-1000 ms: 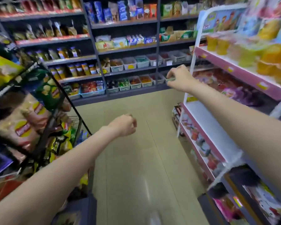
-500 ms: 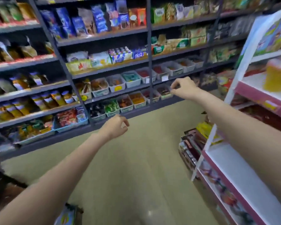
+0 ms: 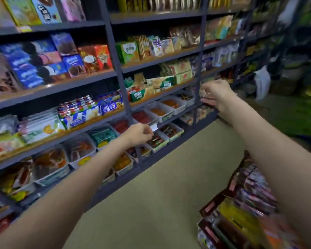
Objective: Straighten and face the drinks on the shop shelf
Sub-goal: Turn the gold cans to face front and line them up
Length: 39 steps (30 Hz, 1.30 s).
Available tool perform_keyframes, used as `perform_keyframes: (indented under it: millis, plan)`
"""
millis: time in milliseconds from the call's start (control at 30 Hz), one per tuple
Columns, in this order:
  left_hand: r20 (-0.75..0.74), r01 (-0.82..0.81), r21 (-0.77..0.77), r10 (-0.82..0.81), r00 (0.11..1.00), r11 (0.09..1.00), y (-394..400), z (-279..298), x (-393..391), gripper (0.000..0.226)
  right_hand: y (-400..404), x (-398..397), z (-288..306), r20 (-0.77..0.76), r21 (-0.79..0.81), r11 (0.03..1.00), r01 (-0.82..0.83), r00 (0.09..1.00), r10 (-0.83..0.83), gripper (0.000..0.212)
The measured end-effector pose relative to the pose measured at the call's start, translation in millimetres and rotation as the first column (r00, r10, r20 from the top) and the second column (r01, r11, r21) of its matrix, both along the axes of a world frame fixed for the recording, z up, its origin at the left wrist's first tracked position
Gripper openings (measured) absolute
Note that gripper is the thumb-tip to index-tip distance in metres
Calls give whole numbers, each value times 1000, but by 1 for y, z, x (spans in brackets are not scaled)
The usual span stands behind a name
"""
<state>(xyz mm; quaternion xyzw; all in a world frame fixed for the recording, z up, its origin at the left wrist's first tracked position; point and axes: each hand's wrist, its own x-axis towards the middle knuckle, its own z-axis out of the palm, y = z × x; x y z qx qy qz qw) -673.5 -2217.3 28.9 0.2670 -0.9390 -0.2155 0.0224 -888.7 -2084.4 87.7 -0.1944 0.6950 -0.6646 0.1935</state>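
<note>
A dark grey shelf unit (image 3: 115, 51) stands ahead, filled with biscuit boxes (image 3: 95, 58), snack packets and white tubs of sweets (image 3: 162, 110). I cannot make out any drinks in this view. My left hand (image 3: 138, 133) is stretched out in front of the lower tubs with its fingers curled in, and it holds nothing. Further right and higher, my right hand (image 3: 217, 94) hovers before the shelf post with relaxed, slightly spread fingers, also holding nothing. Neither hand touches the shelf.
A beige floor (image 3: 169, 194) runs between the shelves. At the lower right is a low display of packets (image 3: 241, 212), close to my right arm. A white bag (image 3: 262, 81) hangs among blurred green goods at the far right.
The view has swung left and come nearer to the dark shelves. The pink and white rack has dropped out of sight. Both hands stay outstretched, and the right hand's fingers have loosened.
</note>
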Motion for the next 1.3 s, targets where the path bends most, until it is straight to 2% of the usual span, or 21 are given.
perform_keyframes:
  millis: [133,200,267,333,367,400,433,500,633,700,767,867,967,1067,1133,1233,1300]
  plan:
    - [114,131,-14,-128,985,991,-90,30,-77,11,-90,-69,0,-188,239,964,-114,969,161,17]
    - [106,143,-57,-137,985,988,-141,31,-119,17,-131,-117,-3,-418,371,928,-39,885,204,8]
    - [113,154,-149,-138,984,977,-192,18,-169,21,-164,-168,-16,-640,536,837,106,698,322,9]
    - [209,215,-265,-162,964,940,-236,-5,-226,22,-184,-213,-39,-744,646,701,302,454,490,24]
    - [283,275,-306,-189,941,912,-252,-18,-257,22,-192,-236,-54,-724,690,625,365,355,592,30]
    - [334,340,-316,-232,914,886,-265,-30,-288,23,-198,-256,-67,-676,732,567,378,295,676,33]
    - [354,393,-310,-278,893,866,-276,-40,-319,23,-204,-277,-78,-628,770,529,356,280,726,32]
    - [322,467,-275,-378,868,840,-291,-47,-382,20,-213,-323,-87,-614,788,537,302,329,717,30]
    - [133,556,-214,-540,831,803,-307,-32,-507,17,-221,-419,-79,-626,768,559,311,547,556,34]
    - [16,566,-268,-584,812,779,-313,-20,-574,18,-227,-475,-70,-651,730,593,339,610,452,34]
    - [-82,540,-326,-592,802,776,-322,-7,-638,18,-236,-533,-56,-679,689,619,377,634,369,33]
    - [-167,472,-411,-573,803,780,-346,17,-737,18,-255,-628,-29,-738,619,666,416,598,312,30]
    - [-221,329,-436,-454,863,837,-374,52,-821,16,-281,-728,5,-768,555,730,399,582,266,25]
    - [-263,214,-491,-378,888,845,-401,89,-890,16,-315,-818,43,-797,488,789,372,560,228,18]
    - [-322,143,-527,-353,879,838,-417,114,-933,17,-337,-871,66,-819,459,812,359,526,230,11]
    - [-432,16,-574,-320,843,819,-436,152,-1004,19,-369,-949,99,-867,396,838,376,453,207,18]
    - [-473,-35,-608,-327,818,793,-447,173,-1055,21,-389,-1003,114,-881,360,856,372,439,179,16]
